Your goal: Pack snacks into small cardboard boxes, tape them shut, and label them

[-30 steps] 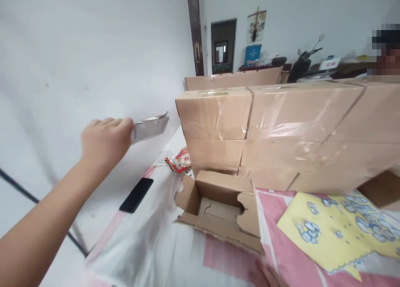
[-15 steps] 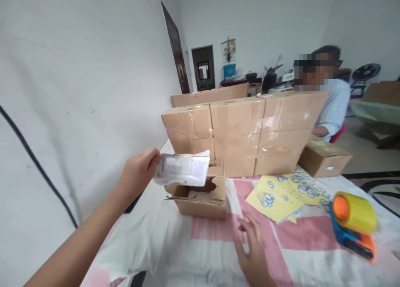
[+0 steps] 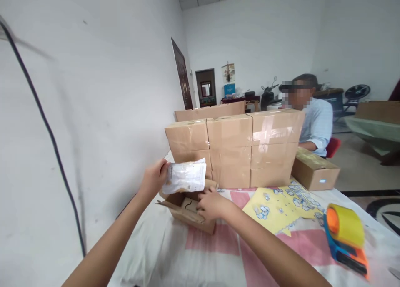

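My left hand point(image 3: 153, 179) pinches the left end of a flat white plastic pouch point(image 3: 186, 176) with printing on it. It holds the pouch just above a small open cardboard box point(image 3: 195, 222), whose inside shows bare brown card at the bottom. Over the right side of that box, my right hand point(image 3: 213, 204) curls its fingers round the edge and flap, hiding much of that flap.
Taped cardboard boxes point(image 3: 229, 153) form a stacked wall behind. To the right lie a yellow printed sheet point(image 3: 281, 210), a tape dispenser point(image 3: 346, 237) with yellow tape, and a closed box point(image 3: 315, 170). Another person point(image 3: 317, 120) sits beyond. A white wall point(image 3: 103, 153) bounds the left.
My left hand has brought the pouch rightward from near the wall to above the small box. My right hand has risen from the cloth onto the box's right side. The view has swung right.
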{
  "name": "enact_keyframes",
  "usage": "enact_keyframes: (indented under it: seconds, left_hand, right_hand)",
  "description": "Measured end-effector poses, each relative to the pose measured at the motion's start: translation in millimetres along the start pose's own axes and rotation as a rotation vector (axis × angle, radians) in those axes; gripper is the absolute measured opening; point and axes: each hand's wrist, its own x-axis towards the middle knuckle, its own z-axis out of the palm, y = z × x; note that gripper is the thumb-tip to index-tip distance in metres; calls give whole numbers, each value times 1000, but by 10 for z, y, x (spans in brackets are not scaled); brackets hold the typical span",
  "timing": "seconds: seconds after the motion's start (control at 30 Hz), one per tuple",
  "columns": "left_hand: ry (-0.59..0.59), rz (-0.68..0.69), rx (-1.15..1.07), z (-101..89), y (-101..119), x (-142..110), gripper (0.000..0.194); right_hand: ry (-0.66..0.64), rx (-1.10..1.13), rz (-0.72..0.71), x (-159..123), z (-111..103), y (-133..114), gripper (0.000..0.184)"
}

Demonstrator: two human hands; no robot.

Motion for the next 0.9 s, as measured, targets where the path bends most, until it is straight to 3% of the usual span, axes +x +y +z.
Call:
enact_keyframes:
  seconds: [0.1, 0.17, 0.37, 0.47, 0.53, 0.63, 0.77, 0.9]
  left_hand:
    - [20, -25, -37, 42, -49, -41, 27]
    - [29, -49, -68, 68, -96, -70, 28]
    - [-7, -141, -228, 213, -248, -149, 36]
    - [-90, -153, -300, 315, -297, -187, 39]
    - [-158, -150, -323, 393, -324, -241, 40]
    - [-251, -145, -324, 520, -378, -379, 40]
    - [-350, -137, -282, 635, -494, -578, 37]
    - [-384, -150, -258, 595, -601, -698, 37]
  right_hand:
    - [31, -3, -41, -10, 81, -2, 31]
    - [111, 57, -63, -66, 110, 41, 31]
    - [801, 621, -241, -385, 408, 173, 36]
    - [982, 723, -125, -517, 609, 234, 25]
    - [1062, 738, 16, -549, 734, 304, 28]
    - [1122, 756, 151, -518, 912, 451, 51]
    - [1050, 877, 179, -450, 1093, 618, 51]
    - [954, 935, 205, -461, 1123, 631, 55]
